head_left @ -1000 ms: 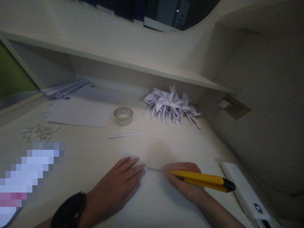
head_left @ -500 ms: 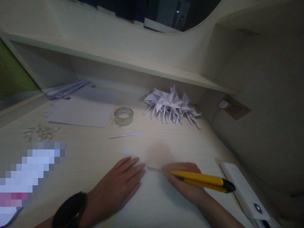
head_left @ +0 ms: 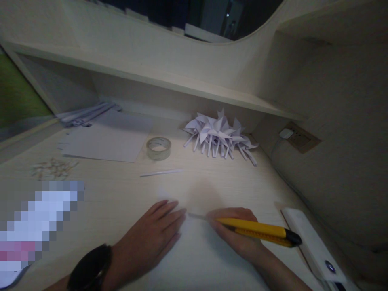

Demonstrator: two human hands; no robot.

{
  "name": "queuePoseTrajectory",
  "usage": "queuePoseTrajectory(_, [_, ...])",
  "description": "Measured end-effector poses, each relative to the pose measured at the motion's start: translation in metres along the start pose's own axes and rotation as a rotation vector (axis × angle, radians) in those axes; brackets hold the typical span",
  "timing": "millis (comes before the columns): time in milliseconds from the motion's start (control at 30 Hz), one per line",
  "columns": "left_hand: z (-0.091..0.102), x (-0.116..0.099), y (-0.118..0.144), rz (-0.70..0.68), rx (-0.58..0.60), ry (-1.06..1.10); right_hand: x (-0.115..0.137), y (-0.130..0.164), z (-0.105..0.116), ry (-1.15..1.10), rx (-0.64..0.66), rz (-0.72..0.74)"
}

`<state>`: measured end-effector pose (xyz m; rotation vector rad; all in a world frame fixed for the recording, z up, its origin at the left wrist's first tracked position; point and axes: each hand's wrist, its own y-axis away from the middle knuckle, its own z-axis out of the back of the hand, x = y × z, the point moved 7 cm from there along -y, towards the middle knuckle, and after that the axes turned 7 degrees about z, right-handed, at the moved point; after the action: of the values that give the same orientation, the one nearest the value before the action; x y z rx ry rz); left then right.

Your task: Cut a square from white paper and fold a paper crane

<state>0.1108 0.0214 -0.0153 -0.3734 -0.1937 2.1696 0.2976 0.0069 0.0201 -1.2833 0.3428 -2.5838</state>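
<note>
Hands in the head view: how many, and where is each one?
2. The left hand lies palm down, left of lower centre; the right hand, to its right, grips a yellow cutter. No others show.

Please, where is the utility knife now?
In the head view, the yellow utility knife is in the right hand, lower right, blade toward the left hand.

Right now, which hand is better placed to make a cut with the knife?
Probably the right hand: it grips the yellow knife, with the blade out and pointing toward the left hand. The left lies palm down, holding no knife.
</note>
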Motion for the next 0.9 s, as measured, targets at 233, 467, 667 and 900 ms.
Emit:
queuePoseTrajectory(233, [-0.0014, 0.0010, 0.0002, -0.001, -0.016, 0.020, 0.0044, -0.0012, 0.0013, 0.014, -0.030, 0.060])
queuePoseTrajectory(467, [-0.0009, 0.0014, 0.0000, 0.011, -0.018, 0.013, 0.0027, -0.0012, 0.0018, 0.015, -0.038, 0.034])
queuePoseTrajectory(667, [0.0002, 0.0001, -0.0008, 0.013, 0.001, 0.003, 0.0040, -0.0005, 0.0016, 0.015, -0.033, 0.046])
queuePoseTrajectory(900, [-0.0004, 0.0004, -0.0009, 0.013, 0.020, -0.010, 0.0058, -0.0011, 0.0017, 0.047, -0.011, 0.074])
